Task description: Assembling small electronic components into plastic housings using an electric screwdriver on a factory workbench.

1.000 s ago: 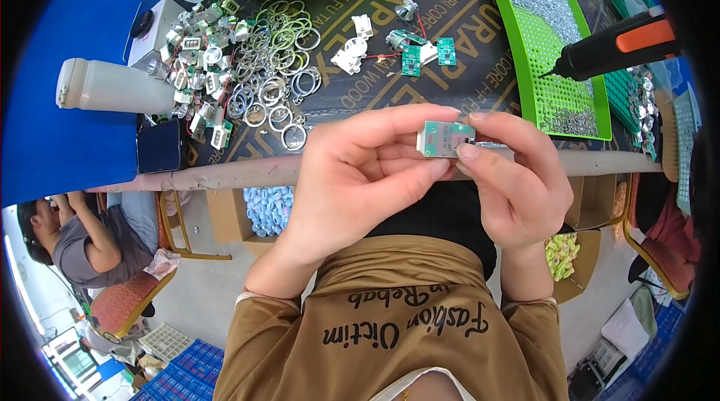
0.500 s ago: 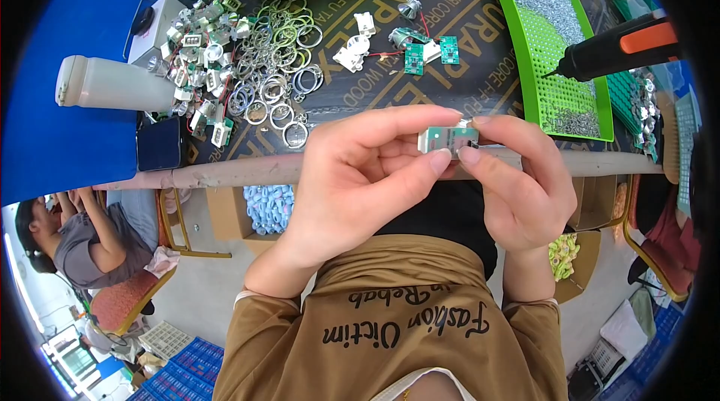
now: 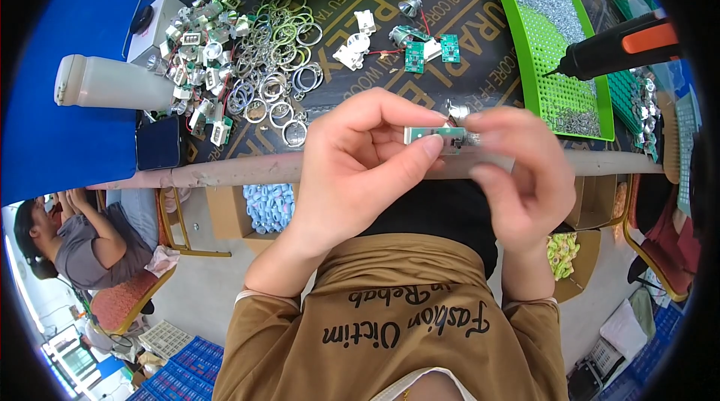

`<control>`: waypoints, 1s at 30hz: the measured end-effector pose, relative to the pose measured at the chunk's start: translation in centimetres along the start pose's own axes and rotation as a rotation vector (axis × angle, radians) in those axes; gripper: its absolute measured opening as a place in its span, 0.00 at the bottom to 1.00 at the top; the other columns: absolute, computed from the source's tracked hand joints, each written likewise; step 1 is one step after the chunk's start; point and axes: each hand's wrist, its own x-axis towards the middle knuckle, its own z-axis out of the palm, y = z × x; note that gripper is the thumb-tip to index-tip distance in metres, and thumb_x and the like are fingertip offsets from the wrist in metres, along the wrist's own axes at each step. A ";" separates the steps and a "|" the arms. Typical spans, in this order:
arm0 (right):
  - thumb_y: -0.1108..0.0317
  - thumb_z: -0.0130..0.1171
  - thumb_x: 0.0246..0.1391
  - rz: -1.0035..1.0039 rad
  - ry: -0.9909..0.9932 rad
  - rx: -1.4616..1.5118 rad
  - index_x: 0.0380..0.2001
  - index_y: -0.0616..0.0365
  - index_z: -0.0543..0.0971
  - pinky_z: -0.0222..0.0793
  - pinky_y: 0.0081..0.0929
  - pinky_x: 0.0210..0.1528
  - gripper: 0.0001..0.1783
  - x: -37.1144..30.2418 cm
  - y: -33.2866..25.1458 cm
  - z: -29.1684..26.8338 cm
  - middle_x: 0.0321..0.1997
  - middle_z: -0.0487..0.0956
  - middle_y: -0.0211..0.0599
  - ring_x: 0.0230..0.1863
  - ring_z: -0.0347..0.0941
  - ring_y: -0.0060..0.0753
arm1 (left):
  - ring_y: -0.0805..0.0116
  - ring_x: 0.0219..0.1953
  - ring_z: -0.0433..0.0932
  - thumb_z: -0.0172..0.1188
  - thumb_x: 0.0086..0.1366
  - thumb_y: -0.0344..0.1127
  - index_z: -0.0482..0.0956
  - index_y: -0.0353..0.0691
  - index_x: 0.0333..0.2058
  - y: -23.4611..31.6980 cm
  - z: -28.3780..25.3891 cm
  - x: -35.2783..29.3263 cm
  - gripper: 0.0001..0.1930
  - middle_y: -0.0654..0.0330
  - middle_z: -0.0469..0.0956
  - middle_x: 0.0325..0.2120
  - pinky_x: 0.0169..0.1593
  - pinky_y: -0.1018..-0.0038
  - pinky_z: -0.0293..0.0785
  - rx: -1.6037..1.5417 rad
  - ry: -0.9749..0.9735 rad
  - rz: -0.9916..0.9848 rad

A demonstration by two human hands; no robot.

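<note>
Metal rings: a heap of shiny silver rings (image 3: 274, 82) on the dark mat.
Left hand (image 3: 360, 165): fingers clamped on the small green circuit board (image 3: 433, 135), held above the table edge.
Right hand (image 3: 517, 168): pinching the board's other end.
Tray: green plastic tray (image 3: 525, 63) of silver screws.

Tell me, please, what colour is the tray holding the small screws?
Bright green tray, best seen in the head view, at the right of the table.
</note>
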 end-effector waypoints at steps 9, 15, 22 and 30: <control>0.74 0.61 0.38 0.282 -0.142 0.268 0.37 0.62 0.74 0.67 0.24 0.40 0.18 0.3 0.3 0.1 0.36 0.73 0.38 0.36 0.71 0.32 | 0.75 0.36 0.74 0.56 0.53 0.19 0.59 0.34 0.43 -0.6 -0.1 0.0 0.20 0.57 0.73 0.32 0.40 0.80 0.72 0.141 -0.059 0.229; 0.76 0.62 0.33 0.181 -0.184 0.137 0.33 0.61 0.76 0.67 0.24 0.36 0.16 0.5 -0.1 -0.4 0.34 0.73 0.39 0.33 0.71 0.33 | 0.70 0.37 0.74 0.57 0.50 0.18 0.57 0.35 0.44 -1.4 -0.6 -0.3 0.24 0.54 0.72 0.33 0.41 0.78 0.72 0.204 -0.131 0.380; 0.77 0.62 0.33 0.141 -0.179 0.069 0.33 0.60 0.77 0.67 0.24 0.34 0.17 0.4 -0.2 -0.5 0.34 0.73 0.38 0.33 0.71 0.33 | 0.68 0.37 0.75 0.58 0.48 0.17 0.55 0.36 0.42 -1.7 -0.4 -0.3 0.25 0.52 0.69 0.35 0.41 0.73 0.73 0.270 -0.113 0.459; 0.77 0.60 0.35 0.108 -0.190 0.001 0.33 0.61 0.76 0.67 0.24 0.33 0.15 0.3 0.3 -0.4 0.34 0.73 0.39 0.32 0.71 0.33 | 0.67 0.37 0.74 0.58 0.48 0.17 0.56 0.36 0.41 -2.5 -1.0 0.2 0.24 0.53 0.69 0.34 0.40 0.74 0.73 0.266 -0.137 0.492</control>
